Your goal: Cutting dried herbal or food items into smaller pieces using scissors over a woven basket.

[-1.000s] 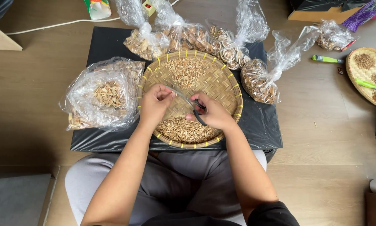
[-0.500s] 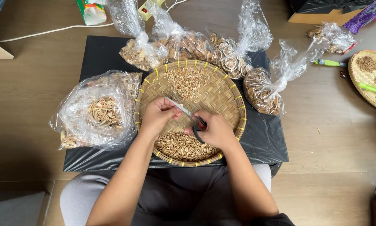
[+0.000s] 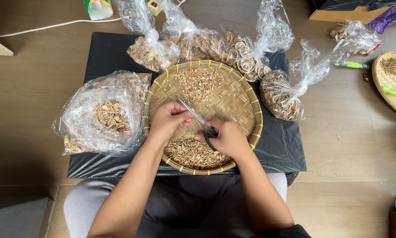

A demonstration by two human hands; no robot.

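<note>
1. Person sits on the floor, black sheet [image 3: 109, 53] spread in front, round woven tray [image 3: 246, 99] at the sheet's middle, close to the lap so both hands reach it
2. Right hand [image 3: 228, 139] is closed through the black handles of the scissors [image 3: 198, 118], blades pointing toward the tray's far-left, low over the weave so cut bits fall in
3. Left hand [image 3: 167, 121] sits at the blades, fingers curled in a pinch; it looks to feed a small piece, piece itself too small to tell
4. Heap of cut chips [image 3: 193, 153] lies at the tray's near rim, just under the hands; a second chip pile [image 3: 200, 83] lies at the far side
5. Open clear bag of dried strips [image 3: 107, 114] rests at the sheet's left edge, just beside the tray, handy for the left hand
6. Tied clear bags [image 3: 198, 44] line the sheet's far edge, one more bag [image 3: 281, 94] at its right edge, out of the way
</note>
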